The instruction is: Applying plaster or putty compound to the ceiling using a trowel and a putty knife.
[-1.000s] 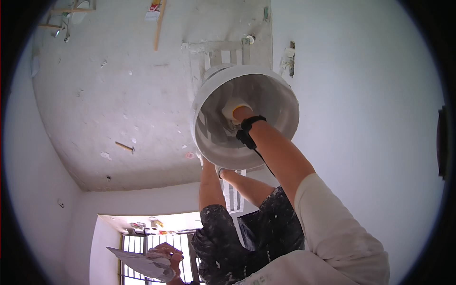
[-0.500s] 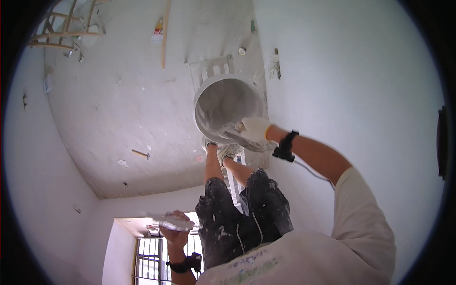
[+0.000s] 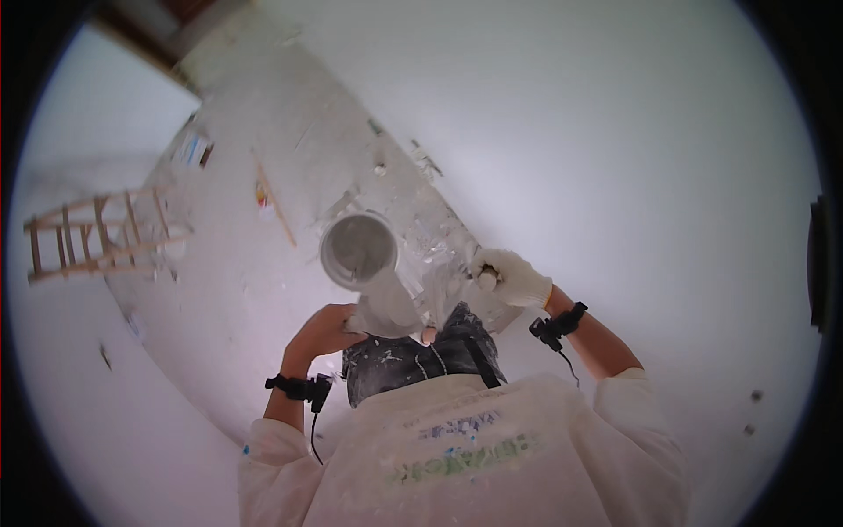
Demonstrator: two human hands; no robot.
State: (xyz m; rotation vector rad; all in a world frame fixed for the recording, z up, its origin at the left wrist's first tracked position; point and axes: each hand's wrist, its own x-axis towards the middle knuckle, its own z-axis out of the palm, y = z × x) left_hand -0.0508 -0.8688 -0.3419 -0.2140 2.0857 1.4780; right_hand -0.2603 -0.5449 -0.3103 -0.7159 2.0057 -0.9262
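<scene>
My bare left hand [image 3: 330, 330] is closed on a flat, whitish plaster-coated board or broad blade [image 3: 388, 303]; its exact kind is unclear. A fingertip shows at its lower right edge. My right hand [image 3: 518, 279], in a white knit glove, grips a trowel by its rounded handle [image 3: 486, 280]. The trowel's blade is blurred and smeared with plaster, beside the left-hand tool, and I cannot tell whether the two touch. Beyond both hands a round grey bucket [image 3: 325, 256] stands below on a support, with grey-white material inside.
A smooth white wall [image 3: 615, 158] rises close on my right. A wooden ladder [image 3: 66, 237] is at the far left. On the spattered floor lie a thin wooden stick [image 3: 279, 211], a small red-and-yellow packet [image 3: 262, 195] and scattered bits along the wall.
My right hand has come up out of the bucket with the trowel. My left hand has swung up and inward with its flat tool, beside the trowel. The view has turned.
</scene>
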